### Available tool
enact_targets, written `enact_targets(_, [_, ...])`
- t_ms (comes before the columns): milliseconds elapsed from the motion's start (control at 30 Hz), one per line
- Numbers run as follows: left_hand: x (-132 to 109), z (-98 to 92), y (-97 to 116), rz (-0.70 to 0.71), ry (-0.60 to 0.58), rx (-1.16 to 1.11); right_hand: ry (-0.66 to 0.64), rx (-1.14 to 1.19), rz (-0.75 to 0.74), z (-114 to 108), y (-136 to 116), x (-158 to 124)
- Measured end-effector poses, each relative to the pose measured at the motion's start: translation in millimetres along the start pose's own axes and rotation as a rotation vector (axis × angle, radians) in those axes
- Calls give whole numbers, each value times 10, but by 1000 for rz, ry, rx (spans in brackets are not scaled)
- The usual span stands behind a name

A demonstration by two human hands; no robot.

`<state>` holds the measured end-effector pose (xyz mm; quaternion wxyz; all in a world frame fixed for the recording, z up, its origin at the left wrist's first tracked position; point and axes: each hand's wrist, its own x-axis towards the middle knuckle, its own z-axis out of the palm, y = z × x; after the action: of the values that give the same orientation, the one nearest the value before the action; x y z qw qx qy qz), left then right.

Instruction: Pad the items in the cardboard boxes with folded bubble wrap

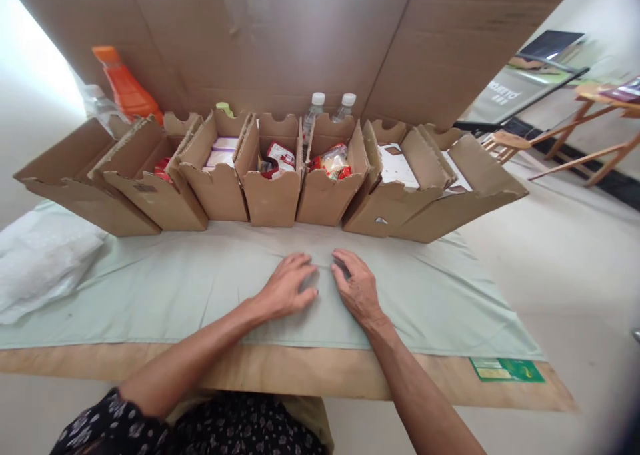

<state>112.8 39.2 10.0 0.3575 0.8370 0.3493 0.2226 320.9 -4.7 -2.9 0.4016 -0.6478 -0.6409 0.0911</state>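
Observation:
My left hand (290, 285) and my right hand (356, 283) lie side by side, palms down, on a pale green cloth (165, 288) that covers a wooden table (300, 371). The fingers of both are stretched out flat and hold nothing. Just beyond the fingertips stands a row of several open cardboard bins (270, 198). The middle bins hold red and white snack packets (280, 158) and a clear wrapped packet (333, 161). The bins to the right hold white sheets (397, 165).
A large cardboard sheet (280, 35) leans behind the bins. An orange bottle (125, 85) and two clear bottles with white caps (330, 105) stand at the back. A white plastic bag (43, 261) lies at left. A green card (507, 369) sits near the table's right corner. Wooden furniture (580, 131) stands far right.

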Motion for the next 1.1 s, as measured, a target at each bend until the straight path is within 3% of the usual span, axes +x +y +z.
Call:
enact_targets(100, [-605,16,11,93,-52,81,-32,37,-29,-92,-254,120])
enact_targets(200, [-994,33,13,124,-22,47,-41,61,-89,-190,-675,484])
enact_targets(300, [-1074,44,-1,126,100,-84,-30,-43,-146,-194,-1098,1041])
enact_targets(400, [-1019,41,-6,145,203,-192,-95,-297,-105,-103,-1395,1536])
enact_targets(500, [-1007,9,4,156,314,-241,-192,-505,-44,-17,-1554,1726])
enact_targets(567, [-1038,-28,1,119,427,-241,-218,-526,-74,-16,-1595,1651])
enact_targets(667, [-1115,-102,-39,31,616,-227,-214,-438,-176,-163,-1582,1297])
enact_targets(767, [-1215,-197,-106,-48,749,-259,-258,-275,-318,-520,-1494,781])
enact_targets(867, [-1324,-298,-146,-121,784,-305,-323,-122,-397,-1009,-1315,281])
enact_targets(933, [-1375,-344,-130,-143,773,-325,-239,-102,-278,-1309,-1132,15])
enact_targets(1000, [-1388,-354,-78,-126,737,-335,-24,-88,-23,-1518,-909,-217])
enact_targets(1067, [-1368,-320,-6,-100,678,-340,105,-32,202,-1620,-673,-458])
enact_targets(1100, [-1351,-291,32,-92,645,-340,104,-10,253,-1633,-563,-590])
